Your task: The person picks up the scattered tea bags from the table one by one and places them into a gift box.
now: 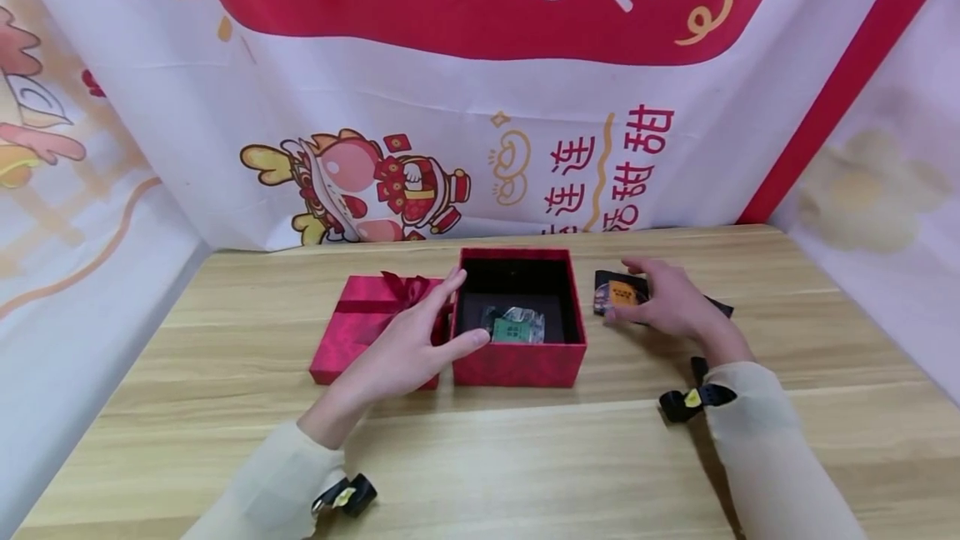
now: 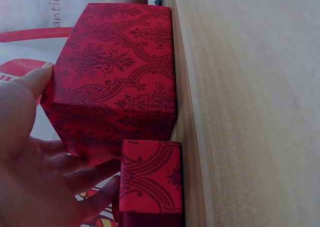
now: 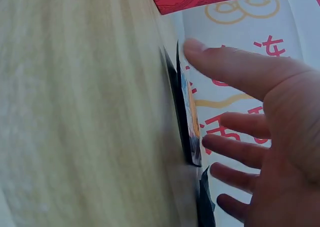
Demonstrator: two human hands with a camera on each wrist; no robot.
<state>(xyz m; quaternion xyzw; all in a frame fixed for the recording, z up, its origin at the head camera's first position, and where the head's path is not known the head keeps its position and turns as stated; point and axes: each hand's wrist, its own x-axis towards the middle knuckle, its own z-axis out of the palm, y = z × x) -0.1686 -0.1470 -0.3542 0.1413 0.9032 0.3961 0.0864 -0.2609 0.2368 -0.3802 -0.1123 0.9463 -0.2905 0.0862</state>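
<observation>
A red patterned gift box (image 1: 517,367), its top uncovered, stands mid-table with a clear packet with a green label (image 1: 517,330) inside. My left hand (image 1: 408,348) is at the box's left side. Its thumb lies at the near left rim and its other fingers extend loosely along the left wall, as the left wrist view shows too. My right hand (image 1: 671,302) hovers close over a small dark packet with an orange label (image 1: 621,293), thumb and fingers spread apart. The right wrist view shows the packet's edge (image 3: 190,119) below the fingers, with nothing between them.
Left of the box lies its red lid (image 1: 360,319) with a dark red ribbon bow (image 1: 408,290). Another dark packet (image 1: 720,307) pokes out beyond the right hand. A printed cloth (image 1: 420,107) hangs behind the wooden table (image 1: 510,465).
</observation>
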